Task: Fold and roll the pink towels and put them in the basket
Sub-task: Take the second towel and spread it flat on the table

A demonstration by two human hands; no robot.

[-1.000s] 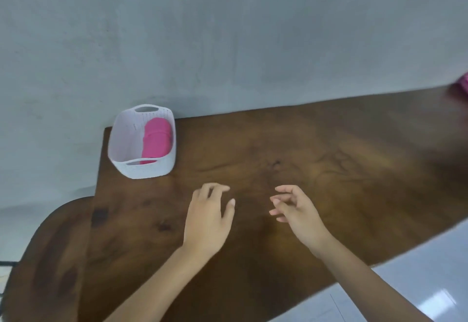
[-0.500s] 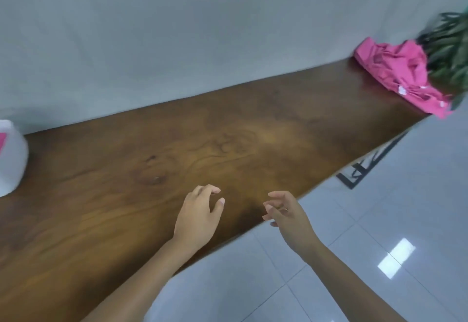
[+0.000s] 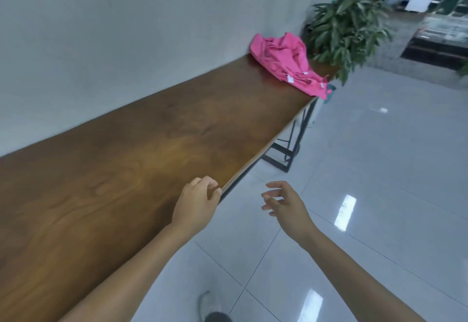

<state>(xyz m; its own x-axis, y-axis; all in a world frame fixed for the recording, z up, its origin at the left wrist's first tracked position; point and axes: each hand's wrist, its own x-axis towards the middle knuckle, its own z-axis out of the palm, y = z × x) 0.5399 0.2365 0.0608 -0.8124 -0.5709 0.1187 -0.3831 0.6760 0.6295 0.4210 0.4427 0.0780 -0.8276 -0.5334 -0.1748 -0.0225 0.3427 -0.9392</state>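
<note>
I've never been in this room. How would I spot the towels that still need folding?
Find the long dark wooden table that runs along the grey wall, and follow it to its far end, next to the leafy potted plant. There lies a crumpled heap of pink towels, one edge hanging over the table's corner. It is the only bright pink thing in view, and small white tags show on it.

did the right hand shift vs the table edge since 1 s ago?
Yes. The right hand was over the wooden table a second ago; now it hangs past the front edge, over the floor tiles, empty.
</note>
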